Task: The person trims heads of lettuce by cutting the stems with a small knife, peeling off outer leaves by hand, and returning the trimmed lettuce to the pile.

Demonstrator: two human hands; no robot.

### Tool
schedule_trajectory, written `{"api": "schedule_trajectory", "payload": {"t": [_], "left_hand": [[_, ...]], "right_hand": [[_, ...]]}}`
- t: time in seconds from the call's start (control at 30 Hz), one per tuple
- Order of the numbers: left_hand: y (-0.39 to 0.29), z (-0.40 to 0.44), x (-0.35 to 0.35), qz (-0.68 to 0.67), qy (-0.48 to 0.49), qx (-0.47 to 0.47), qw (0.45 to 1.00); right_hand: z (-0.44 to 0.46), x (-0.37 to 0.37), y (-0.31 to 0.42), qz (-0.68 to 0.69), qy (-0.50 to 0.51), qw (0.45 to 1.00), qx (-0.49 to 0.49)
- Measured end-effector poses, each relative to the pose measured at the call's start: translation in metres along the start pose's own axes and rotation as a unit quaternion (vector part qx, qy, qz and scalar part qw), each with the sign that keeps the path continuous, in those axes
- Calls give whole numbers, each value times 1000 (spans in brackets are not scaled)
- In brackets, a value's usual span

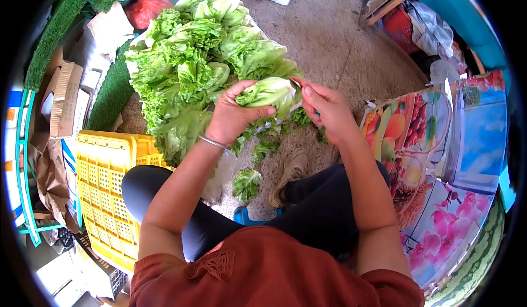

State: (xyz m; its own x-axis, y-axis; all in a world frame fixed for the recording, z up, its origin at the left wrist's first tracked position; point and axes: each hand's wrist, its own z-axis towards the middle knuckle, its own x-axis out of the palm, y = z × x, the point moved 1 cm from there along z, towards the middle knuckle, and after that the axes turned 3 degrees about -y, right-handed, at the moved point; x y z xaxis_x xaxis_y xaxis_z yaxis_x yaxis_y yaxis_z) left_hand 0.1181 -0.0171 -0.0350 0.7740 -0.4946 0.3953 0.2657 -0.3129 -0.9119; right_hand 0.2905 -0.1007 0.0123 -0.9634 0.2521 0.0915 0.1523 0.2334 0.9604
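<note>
Trimming seems in hand: the left hand (226, 112) clasps a lettuce (269, 94) over the pile's (184, 60) near-right edge, the right hand (331, 112) grips an apparent knife (296, 82) at one end, likely needing a steady cut.

The held lettuce (270, 94) is pale green and whitish, the lettuce pile (184, 60) brighter green. The crate (107, 191) is yellow, the shirt (280, 271) rust-red; multicoloured fruit (394, 127) and pink flowers (451, 227) pattern the printed sheet (433, 200).

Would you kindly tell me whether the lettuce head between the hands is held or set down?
Held: the left hand grips the lettuce head, thumb across its near side.
</note>
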Motion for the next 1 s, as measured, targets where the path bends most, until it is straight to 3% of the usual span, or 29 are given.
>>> {"api": "schedule_trajectory", "payload": {"t": [0.17, 0.3, 0.37, 0.4, 0.47, 0.57, 0.6, 0.67, 0.73, 0.8, 0.87, 0.97, 1.0], "left_hand": [[-2, -1, -8, -5, -12, 3, 1000], [-14, 1, -16, 48, -41, 72, 995], [-24, 4, -23, 74, -56, 124, 988], [-30, 5, -25, 63, -49, 122, 989], [-42, 5, -28, 42, -42, 90, 994], [-45, 6, -34, 20, -37, 47, 998], [-47, 7, -34, -12, -43, 26, 999], [-48, 7, -33, -44, -53, 4, 998], [-46, 6, -34, -65, -58, -62, 994], [-49, 5, -34, -75, -63, -92, 991], [-49, 6, -36, -99, -78, -130, 983], [-48, 8, -47, -129, -146, -180, 964], [-48, 9, -53, -136, -148, -182, 963]], "right_hand": [[7, 7, 4, -11, 14, 999, 33], [26, 6, -3, -16, -3, 998, 58], [41, -7, -9, -107, -115, 987, 34], [49, -16, -8, -111, -110, 987, 31], [68, -38, -1, -83, -271, 953, 102], [106, -55, 11, -180, -293, 928, 145], [122, -56, 10, -185, -291, 927, 146], [161, -57, 5, -236, -225, 945, 8], [210, -41, 1, -251, -167, 953, -41], [255, -23, -10, -312, -119, 943, -10], [261, 12, 2, -322, -92, 934, 124], [290, 20, -25, -246, -112, 949, 161], [298, 15, -34, -215, -73, 962, 149]]}}
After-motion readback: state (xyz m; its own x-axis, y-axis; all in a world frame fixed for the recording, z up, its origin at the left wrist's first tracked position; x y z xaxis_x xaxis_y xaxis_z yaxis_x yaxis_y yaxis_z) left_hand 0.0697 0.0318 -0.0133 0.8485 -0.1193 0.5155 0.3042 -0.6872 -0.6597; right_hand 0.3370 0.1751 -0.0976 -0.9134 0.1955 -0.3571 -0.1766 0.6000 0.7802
